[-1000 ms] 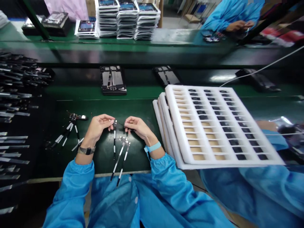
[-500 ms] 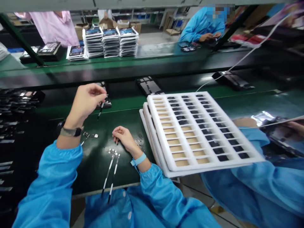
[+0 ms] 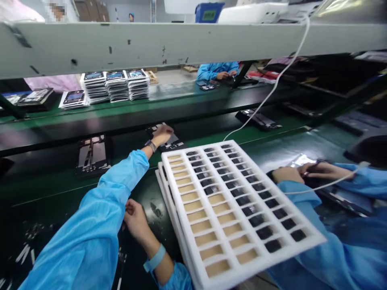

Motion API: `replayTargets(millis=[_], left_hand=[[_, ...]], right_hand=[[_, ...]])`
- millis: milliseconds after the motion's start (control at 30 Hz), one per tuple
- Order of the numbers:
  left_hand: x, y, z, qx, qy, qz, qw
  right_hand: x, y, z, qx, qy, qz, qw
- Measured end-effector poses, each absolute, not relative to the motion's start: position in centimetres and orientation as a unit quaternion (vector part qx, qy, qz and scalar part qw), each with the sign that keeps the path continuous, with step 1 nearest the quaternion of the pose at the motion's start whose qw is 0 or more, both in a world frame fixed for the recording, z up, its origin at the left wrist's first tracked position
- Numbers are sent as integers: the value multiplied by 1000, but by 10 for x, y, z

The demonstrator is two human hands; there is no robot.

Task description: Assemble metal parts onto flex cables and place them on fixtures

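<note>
My left hand (image 3: pixel 162 135) is stretched forward over a dark tablet-like device part (image 3: pixel 175 141) on the far side of the bench; its fingers are blurred, and whether they hold anything is hidden. My right hand (image 3: pixel 137 223) is low over the dark green bench, close beside my left sleeve, with thumb and fingertips curled together; what may be between them cannot be made out. Below it, partly behind the sleeve, lies a thin flex cable (image 3: pixel 121 264). Right of it a white foam tray (image 3: pixel 196 237) holds rows of black parts, with tan bottoms showing in other slots.
Another device part (image 3: pixel 93 155) lies to the left, and one more (image 3: pixel 258 119) to the right. A white cable (image 3: pixel 273 86) hangs across the bench. A co-worker's hands (image 3: pixel 320 171) work at the right. A grey beam (image 3: pixel 181 42) crosses above; stacked panels (image 3: pixel 116 86) stand behind.
My left hand, which pinched a thin strip, has moved forward and right to the device part. The view has tilted up and turned right. My right hand stays low over the bench.
</note>
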State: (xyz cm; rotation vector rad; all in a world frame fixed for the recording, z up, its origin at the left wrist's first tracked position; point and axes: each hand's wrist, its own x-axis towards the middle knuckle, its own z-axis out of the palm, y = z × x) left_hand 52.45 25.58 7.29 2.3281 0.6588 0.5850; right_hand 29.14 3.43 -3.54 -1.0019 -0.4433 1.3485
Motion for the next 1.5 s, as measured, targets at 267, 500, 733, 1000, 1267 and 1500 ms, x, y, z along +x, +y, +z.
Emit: replayTargets(millis=[267, 500, 733, 1000, 1267, 1500], left_hand=[[489, 246, 36, 939, 192, 142, 249], [408, 255, 87, 918, 269, 196, 217], [219, 184, 124, 861, 376, 278, 200], [56, 30, 58, 901, 395, 64, 168], [16, -33, 1, 911, 396, -2, 114], [8, -29, 29, 902, 405, -5, 151]], right_hand=[[291, 37, -36, -434, -199, 596, 646], [298, 36, -32, -446, -211, 585, 643], [306, 24, -24, -468, -266, 524, 660], [312, 20, -24, -489, -267, 524, 644], [313, 15, -29, -462, -284, 572, 615], [311, 17, -28, -496, -307, 539, 608]])
